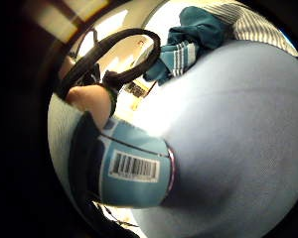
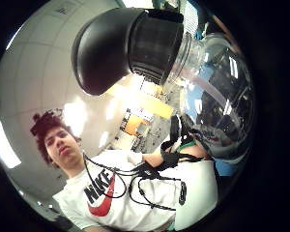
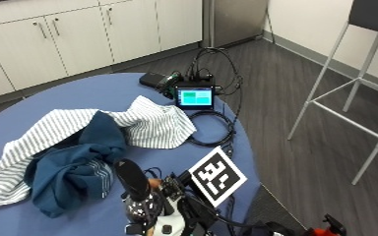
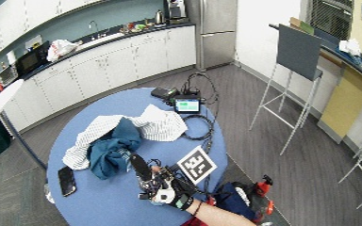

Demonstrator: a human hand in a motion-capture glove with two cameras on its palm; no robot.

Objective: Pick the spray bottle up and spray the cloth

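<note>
A spray bottle (image 3: 134, 183) with a black spray head and a clear body is at the near edge of the round blue table (image 3: 58, 93), its head leaning toward the cloths. My gloved right hand (image 3: 156, 210) grips its lower body. The thumb side palm view is filled by the bottle's black head (image 2: 121, 46) and clear body (image 2: 217, 96). The little finger side palm view shows the bottle's barcode label (image 1: 134, 167) just above the tabletop. A dark teal cloth (image 3: 71, 169) lies bunched beside the bottle, partly on a white striped cloth (image 3: 153, 125).
A small lit screen (image 3: 195, 96) with coiled black cables (image 3: 212, 128) sits at the table's far right edge. A black phone (image 4: 66, 181) lies at the table's left near edge. A tall stool (image 3: 366, 73) stands on the floor to the right.
</note>
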